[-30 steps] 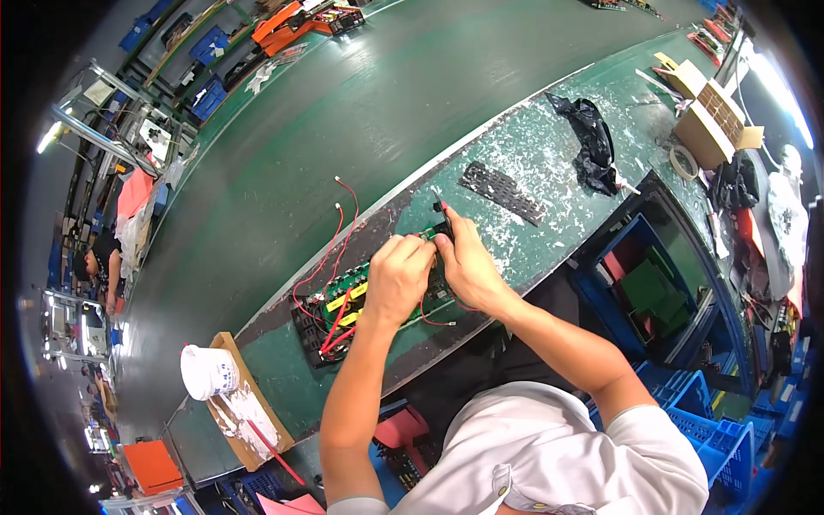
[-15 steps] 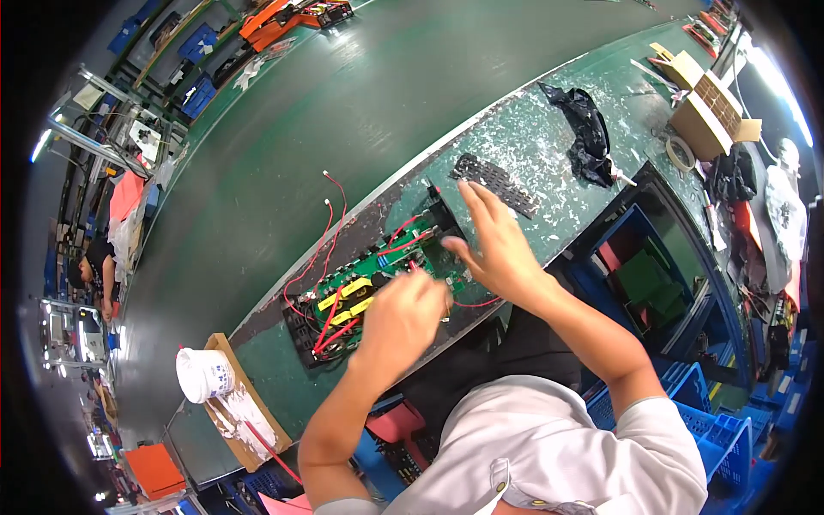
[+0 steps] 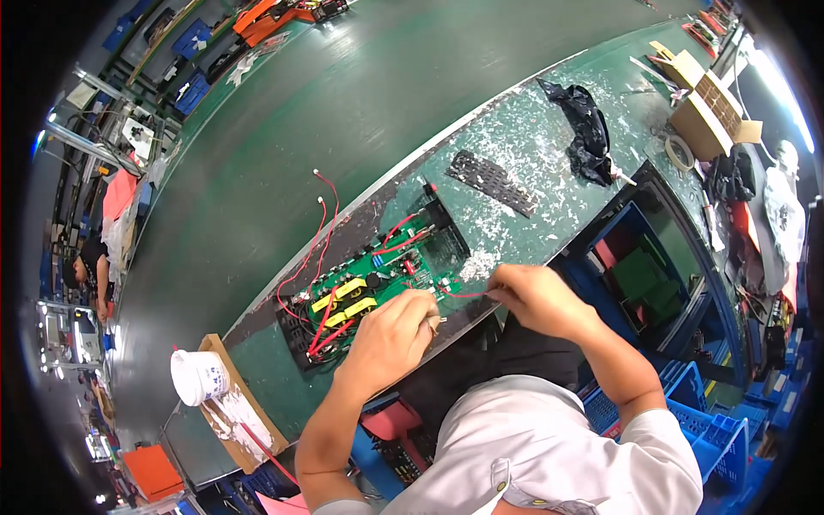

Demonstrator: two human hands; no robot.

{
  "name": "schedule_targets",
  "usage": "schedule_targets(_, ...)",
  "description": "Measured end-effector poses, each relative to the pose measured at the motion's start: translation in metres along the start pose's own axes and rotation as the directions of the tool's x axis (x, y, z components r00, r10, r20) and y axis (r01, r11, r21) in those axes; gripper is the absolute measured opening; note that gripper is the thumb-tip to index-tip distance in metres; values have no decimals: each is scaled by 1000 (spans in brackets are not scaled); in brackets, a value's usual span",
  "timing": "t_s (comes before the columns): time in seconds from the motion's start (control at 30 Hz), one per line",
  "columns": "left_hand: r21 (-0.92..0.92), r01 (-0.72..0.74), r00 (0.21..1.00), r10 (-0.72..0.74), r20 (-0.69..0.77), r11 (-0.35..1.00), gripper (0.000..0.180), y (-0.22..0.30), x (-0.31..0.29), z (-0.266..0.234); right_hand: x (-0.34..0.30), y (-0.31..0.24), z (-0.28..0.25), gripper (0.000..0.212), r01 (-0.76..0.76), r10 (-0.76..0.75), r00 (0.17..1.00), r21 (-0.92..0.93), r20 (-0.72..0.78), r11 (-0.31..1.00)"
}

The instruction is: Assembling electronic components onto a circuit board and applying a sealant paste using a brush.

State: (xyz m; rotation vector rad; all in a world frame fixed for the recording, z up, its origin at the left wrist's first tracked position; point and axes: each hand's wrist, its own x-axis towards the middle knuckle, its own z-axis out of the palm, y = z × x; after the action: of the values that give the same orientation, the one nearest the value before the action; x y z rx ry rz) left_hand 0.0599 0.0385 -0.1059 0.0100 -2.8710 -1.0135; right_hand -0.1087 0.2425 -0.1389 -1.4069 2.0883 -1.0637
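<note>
A green circuit board with yellow-wrapped transformers lies in a black housing on the bench in front of me. My left hand is closed at the board's near edge, its fingertips curled together. A small tan bit shows by them, but what they grip is hidden. To the right, my right hand pinches a thin red wire that runs to the board's right part. Two longer red wires trail from the housing over the bench's far edge.
White flakes litter the green bench around a black perforated strip. Farther right lie a black plastic bag, a tape roll and a cardboard box. A white tub stands at left by a paste-smeared cardboard tray.
My right hand, stretched out over the black strip before, has come down and nearer and now pinches the red wire. My left hand has shifted slightly nearer, uncovering more of the board.
</note>
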Motion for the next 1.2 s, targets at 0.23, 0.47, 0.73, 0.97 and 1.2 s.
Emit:
schedule_targets(0.23,505,-76,996,48,68,860,23,-1,-10,20,8,0,-15,9,-48,80,989,245,-123,968)
schedule_targets(0.47,431,-124,992,114,50,894,11,-10,-8,30,3,7,-7,11,-162,195,980,430,-34,888)
schedule_targets(0.73,-809,79,932,-331,-147,582,32,-34,-6,-2,5,18,-4,12,-111,137,984,205,-114,972)
schedule_targets(0.97,-341,84,964,-163,-210,936,22,5,34,16,38,-24,13,11,-112,192,980,678,-44,726)
schedule_targets(1.2,24,-94,947,97,-307,995,17,4,41,23,25,-3,22,13,-222,283,956,819,76,530)
